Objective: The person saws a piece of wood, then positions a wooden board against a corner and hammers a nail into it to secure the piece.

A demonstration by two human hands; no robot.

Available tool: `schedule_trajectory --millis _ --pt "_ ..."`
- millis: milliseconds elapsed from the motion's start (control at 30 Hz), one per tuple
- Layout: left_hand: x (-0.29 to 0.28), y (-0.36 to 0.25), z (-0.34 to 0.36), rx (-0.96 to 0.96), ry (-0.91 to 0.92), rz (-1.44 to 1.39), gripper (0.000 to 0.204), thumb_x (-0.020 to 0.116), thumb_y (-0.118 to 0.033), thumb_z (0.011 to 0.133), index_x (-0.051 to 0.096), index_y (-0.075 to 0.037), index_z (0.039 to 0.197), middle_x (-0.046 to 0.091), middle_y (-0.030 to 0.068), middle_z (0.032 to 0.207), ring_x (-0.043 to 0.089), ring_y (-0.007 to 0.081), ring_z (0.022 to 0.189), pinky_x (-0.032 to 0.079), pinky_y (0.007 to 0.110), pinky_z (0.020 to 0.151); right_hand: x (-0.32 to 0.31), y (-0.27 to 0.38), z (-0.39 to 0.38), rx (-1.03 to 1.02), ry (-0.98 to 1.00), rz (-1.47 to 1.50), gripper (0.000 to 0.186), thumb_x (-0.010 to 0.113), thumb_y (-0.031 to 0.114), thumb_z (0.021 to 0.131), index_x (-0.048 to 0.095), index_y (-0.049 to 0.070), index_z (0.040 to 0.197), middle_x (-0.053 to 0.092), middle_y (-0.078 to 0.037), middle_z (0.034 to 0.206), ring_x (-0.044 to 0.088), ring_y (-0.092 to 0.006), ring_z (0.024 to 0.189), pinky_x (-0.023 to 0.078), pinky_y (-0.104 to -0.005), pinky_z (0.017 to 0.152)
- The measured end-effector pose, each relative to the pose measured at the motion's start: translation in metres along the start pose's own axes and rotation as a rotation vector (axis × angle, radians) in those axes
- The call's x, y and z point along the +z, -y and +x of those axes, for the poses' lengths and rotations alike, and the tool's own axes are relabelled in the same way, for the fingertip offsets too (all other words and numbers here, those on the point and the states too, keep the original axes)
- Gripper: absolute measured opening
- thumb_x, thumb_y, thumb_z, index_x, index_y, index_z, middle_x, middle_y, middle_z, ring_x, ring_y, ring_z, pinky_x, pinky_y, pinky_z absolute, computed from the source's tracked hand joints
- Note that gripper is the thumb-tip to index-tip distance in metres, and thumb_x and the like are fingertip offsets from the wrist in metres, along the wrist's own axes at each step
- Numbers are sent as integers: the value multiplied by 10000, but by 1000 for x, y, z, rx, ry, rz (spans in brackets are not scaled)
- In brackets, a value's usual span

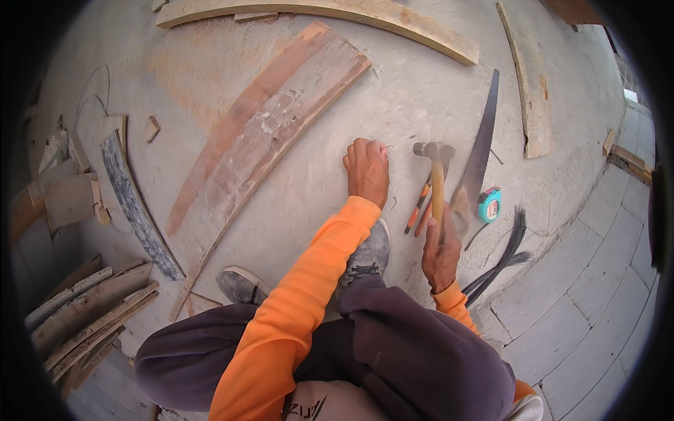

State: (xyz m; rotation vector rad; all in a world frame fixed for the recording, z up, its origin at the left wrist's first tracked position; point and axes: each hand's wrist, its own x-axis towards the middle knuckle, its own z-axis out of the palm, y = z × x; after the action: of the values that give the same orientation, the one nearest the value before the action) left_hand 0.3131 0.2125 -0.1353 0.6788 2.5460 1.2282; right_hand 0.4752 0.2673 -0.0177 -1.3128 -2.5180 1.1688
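Observation:
My left hand [367, 168] is pressed to the concrete floor with its fingers curled together. A thin, dark, bent tip, like a nail [390, 146], pokes out beside the thumb and index finger; the rest is hidden. My right hand [441, 259] is wrapped round the wooden handle of a hammer [439, 179], whose metal head is right of my left hand and slightly blurred. Below the head lie pliers with orange-red handles [419, 208]. A handsaw [481, 147] lies just beyond the hammer, with a teal tape measure [489, 205] beside it. Another bent nail [394, 203] rests between my hands.
A wide curved wooden panel [281, 119] lies to the left. Long boards [330, 15] [530, 84] lie at the far side and far right. Curved planks [98, 316] are stacked at lower left. Black strips [502, 259] lie at right, near grey paving [569, 302].

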Motion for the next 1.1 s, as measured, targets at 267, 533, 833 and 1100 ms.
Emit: schedule_trajectory --millis 267,533,833,1100 --pt "5 4 6 -81 -7 -90 84 708 -63 884 672 -65 960 593 109 1006 567 314 1006 419 468 908 7 -11 18 -174 -5 -80 446 529 109 1069 483 -40 1487 693 -184 928 682 -230 721 540 -333 694" --pt "-8 9 22 -114 134 -103 55 747 -56 838 714 -21 864 609 137 906 612 320 884 494 429 808 -1 6 24 9 190 -24 465 529 102 1064 462 -14 1509 680 -148 822 678 -224 681 540 -339 660" --pt "-8 8 22 -179 196 -177 43 716 -34 837 686 -58 855 596 117 993 562 338 1026 428 456 899 4 -3 25 -48 175 -33 464 531 87 1062 462 -20 1508 662 -152 806 648 -216 642 532 -326 649" --pt "-9 12 21 -161 191 -189 54 724 -36 834 677 -60 846 594 118 986 563 339 1027 431 456 899 12 0 21 -70 69 -10 479 555 76 1051 458 -28 1509 656 -155 795 659 -216 655 530 -326 650"
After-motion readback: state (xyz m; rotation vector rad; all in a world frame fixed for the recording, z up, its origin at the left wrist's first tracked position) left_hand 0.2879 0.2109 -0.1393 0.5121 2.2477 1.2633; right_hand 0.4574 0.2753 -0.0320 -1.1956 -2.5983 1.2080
